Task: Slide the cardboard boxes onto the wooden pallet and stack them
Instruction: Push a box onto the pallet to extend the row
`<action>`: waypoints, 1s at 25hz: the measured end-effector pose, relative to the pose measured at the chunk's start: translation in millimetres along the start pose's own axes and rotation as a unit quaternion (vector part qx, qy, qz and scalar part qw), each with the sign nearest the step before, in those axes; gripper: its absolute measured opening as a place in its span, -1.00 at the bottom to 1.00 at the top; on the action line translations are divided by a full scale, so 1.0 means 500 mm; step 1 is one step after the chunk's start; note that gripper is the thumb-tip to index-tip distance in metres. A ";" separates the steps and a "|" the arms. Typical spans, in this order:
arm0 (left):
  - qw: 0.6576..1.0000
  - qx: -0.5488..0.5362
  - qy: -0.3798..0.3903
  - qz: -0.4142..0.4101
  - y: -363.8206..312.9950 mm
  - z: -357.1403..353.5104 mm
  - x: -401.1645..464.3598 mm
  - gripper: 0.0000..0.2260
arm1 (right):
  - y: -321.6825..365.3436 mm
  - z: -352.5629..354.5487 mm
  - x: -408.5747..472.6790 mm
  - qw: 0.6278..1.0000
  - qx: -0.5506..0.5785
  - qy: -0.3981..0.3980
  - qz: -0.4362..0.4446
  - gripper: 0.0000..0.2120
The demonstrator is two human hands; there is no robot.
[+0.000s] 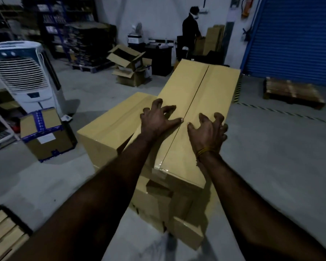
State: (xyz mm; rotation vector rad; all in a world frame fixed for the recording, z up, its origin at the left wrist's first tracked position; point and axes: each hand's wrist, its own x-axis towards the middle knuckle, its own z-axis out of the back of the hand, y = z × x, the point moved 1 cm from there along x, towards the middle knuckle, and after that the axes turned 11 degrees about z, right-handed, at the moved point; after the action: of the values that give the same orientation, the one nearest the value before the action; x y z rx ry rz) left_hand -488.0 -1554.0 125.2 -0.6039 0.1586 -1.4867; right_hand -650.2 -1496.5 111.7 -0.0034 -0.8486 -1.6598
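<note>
pressing my left hand (157,119) and right hand (208,130), fingers spread and clawed either side of the taped seam, on the long cardboard box (192,113) lying slantwise atop other boxes (113,129), seemingly to push it square, wooden pallet (293,92) well apart

I see a dim warehouse with a grey concrete floor (271,157). A blue roller shutter (294,38) closes the right wall; black-and-yellow hazard tape (282,111) runs along the floor before it. A white air cooler (24,76) stands at left. Dark storage racks (51,25) line the far left wall. Open empty cartons (129,65) lie near a dark cabinet (159,59). A person in dark clothing (191,29) stands by the white rear wall (158,14). A red fire extinguisher (246,6) hangs beside the shutter.
</note>
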 end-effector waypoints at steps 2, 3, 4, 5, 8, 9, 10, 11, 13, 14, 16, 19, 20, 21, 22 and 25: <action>0.999 -0.020 -0.025 -0.003 0.022 0.052 -0.043 -0.37 | 0.051 0.036 -0.043 1.000 -0.007 -0.018 0.018 -0.49; 0.999 -0.030 -0.036 -0.003 0.035 0.079 -0.062 -0.38 | 0.079 0.052 -0.063 0.999 -0.012 -0.025 0.031 -0.49; 0.998 -0.041 -0.045 -0.001 0.046 0.106 -0.078 -0.38 | 0.104 0.067 -0.080 0.999 -0.015 -0.030 0.042 -0.50; 0.997 -0.052 -0.054 0.002 0.057 0.133 -0.091 -0.38 | 0.130 0.081 -0.092 0.998 -0.017 -0.035 0.054 -0.50; 0.992 -0.078 -0.103 0.014 0.114 0.230 -0.135 -0.38 | 0.229 0.115 -0.135 0.994 -0.012 -0.046 0.102 -0.52; 0.989 -0.086 -0.123 0.019 0.138 0.264 -0.147 -0.38 | 0.265 0.120 -0.146 0.991 -0.007 -0.050 0.120 -0.53; 0.985 -0.094 -0.140 0.027 0.163 0.295 -0.159 -0.38 | 0.300 0.122 -0.157 0.989 -0.003 -0.053 0.139 -0.54; 0.982 -0.098 -0.156 0.036 0.190 0.325 -0.171 -0.38 | 0.336 0.120 -0.166 0.986 0.001 -0.056 0.159 -0.54; 0.977 -0.096 -0.183 0.055 0.245 0.383 -0.195 -0.37 | 0.406 0.107 -0.185 0.979 0.011 -0.058 0.194 -0.55; 0.974 -0.095 -0.196 0.063 0.270 0.409 -0.206 -0.37 | 0.438 0.100 -0.193 0.977 0.020 -0.059 0.206 -0.55; 0.967 -0.085 -0.223 0.088 0.339 0.467 -0.235 -0.37 | 0.514 0.073 -0.220 0.969 0.044 -0.048 0.237 -0.56; 0.950 -0.057 -0.271 0.146 0.456 0.544 -0.276 -0.38 | 0.632 0.019 -0.268 0.953 0.082 -0.014 0.291 -0.56; 0.942 -0.050 -0.286 0.166 0.495 0.564 -0.291 -0.38 | 0.669 -0.003 -0.284 0.947 0.096 0.000 0.307 -0.55; 0.937 -0.041 -0.293 0.186 0.528 0.579 -0.304 -0.39 | 0.699 -0.028 -0.297 0.942 0.109 0.015 0.318 -0.55; 0.932 -0.025 -0.296 0.209 0.559 0.591 -0.316 -0.39 | 0.725 -0.053 -0.309 0.936 0.123 0.032 0.328 -0.54; 0.907 0.035 -0.304 0.290 0.668 0.615 -0.353 -0.39 | 0.811 -0.147 -0.356 0.910 0.166 0.100 0.367 -0.54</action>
State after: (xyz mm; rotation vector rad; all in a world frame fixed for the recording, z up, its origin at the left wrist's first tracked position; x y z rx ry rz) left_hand -70.6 -1309.1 182.0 -0.8471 -0.1907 -0.6803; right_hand -221.0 -1392.6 191.3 0.0739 -0.8265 -0.7831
